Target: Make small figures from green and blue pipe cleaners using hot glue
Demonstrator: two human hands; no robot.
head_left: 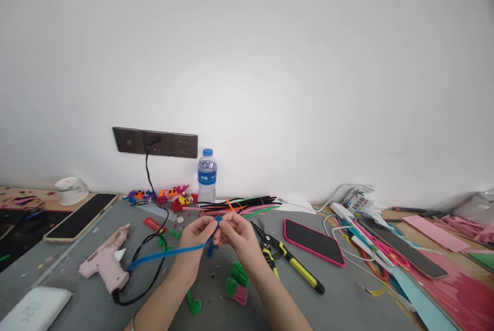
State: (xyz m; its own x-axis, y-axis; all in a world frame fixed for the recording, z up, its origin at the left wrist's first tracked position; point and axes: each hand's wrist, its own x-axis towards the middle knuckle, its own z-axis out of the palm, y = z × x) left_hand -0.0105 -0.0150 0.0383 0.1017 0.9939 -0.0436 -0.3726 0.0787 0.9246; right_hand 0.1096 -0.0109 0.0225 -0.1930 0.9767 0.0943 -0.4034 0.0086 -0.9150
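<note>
A blue pipe cleaner is pinched between the fingertips of both hands at the middle of the view. Its long free end trails to the left, over my left wrist area, toward the glue gun. My left hand is closed on it, thumb against fingers. Close against it, my right hand also pinches the blue piece, which looks coiled or bunched at the fingertips. Just below the hands lie green and pink fuzzy coils. A green curled piece rests beside my left forearm.
A pink glue gun with a black cord lies left. Yellow-handled pliers and a pink-edged phone lie right. Behind stand a water bottle and a bundle of pipe cleaners. Pink scissors lie among cables and coloured sheets.
</note>
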